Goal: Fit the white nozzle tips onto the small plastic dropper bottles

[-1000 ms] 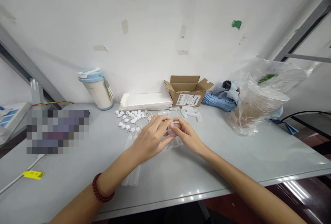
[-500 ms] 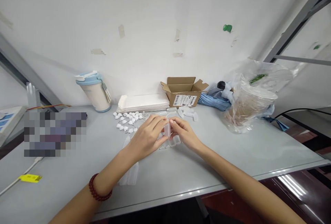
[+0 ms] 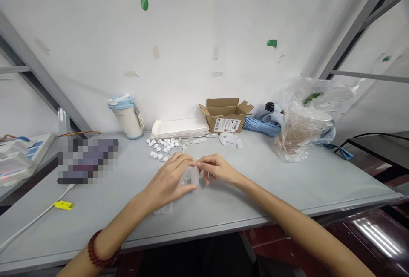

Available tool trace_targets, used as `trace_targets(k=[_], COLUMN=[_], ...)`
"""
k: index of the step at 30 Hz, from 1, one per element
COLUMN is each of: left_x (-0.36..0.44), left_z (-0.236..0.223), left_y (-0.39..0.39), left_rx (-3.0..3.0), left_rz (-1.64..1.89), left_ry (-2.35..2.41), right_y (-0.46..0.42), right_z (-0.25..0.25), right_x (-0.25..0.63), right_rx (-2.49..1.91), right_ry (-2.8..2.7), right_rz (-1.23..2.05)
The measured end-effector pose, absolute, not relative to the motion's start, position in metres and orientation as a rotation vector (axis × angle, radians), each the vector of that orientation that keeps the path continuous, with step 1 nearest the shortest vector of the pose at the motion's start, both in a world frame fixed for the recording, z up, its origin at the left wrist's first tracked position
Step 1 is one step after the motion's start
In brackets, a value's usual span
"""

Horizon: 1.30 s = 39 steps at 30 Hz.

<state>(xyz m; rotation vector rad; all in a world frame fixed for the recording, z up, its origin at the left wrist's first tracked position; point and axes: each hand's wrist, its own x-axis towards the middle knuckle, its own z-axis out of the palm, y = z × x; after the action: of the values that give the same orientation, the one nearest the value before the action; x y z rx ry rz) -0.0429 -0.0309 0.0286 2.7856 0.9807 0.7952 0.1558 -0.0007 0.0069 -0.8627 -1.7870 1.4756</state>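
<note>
My left hand is closed on a small clear plastic tube, held upright between its thumb and fingers. At the tube's upper end, my right hand is pinched; whatever its fingertips grip is too small to make out. More translucent plastic pieces show between and behind my left fingers, partly hidden. Two or so clear tubes lie under my left wrist. Beyond the hands are several small white pieces with thin tails, and several clear plastic pieces lie by the box.
An open cardboard box and a stack of flat white packages stand by the wall. To the left are a tumbler, a pixelated object and a white cable. Blue fabric and a plastic-wrapped tub lie right.
The view has shifted a little. Both hands, with the tube, have come lower and slightly left in the picture. My left hand still holds the tube and my right fingertips remain at its top.
</note>
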Motion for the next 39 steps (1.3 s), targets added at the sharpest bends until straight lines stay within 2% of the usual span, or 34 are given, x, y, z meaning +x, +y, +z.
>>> trace_targets(k=[7,21,39], left_x=[-0.068,-0.081,-0.085], left_z=[0.020,0.016,0.011], left_y=[-0.066,-0.069,-0.067], left_rx=[2.641,2.522,2.539], left_rz=[0.657,0.423,0.405], left_ry=[1.083,1.152,1.136], right_y=[-0.017,-0.024,-0.020], right_z=[0.004,0.001,-0.002], right_x=[0.147,0.141,0.143], right_rx=[-0.784,-0.796,-0.741], right_ry=[-2.050,-2.227,-2.414], right_rz=[1.599,1.496,1.341])
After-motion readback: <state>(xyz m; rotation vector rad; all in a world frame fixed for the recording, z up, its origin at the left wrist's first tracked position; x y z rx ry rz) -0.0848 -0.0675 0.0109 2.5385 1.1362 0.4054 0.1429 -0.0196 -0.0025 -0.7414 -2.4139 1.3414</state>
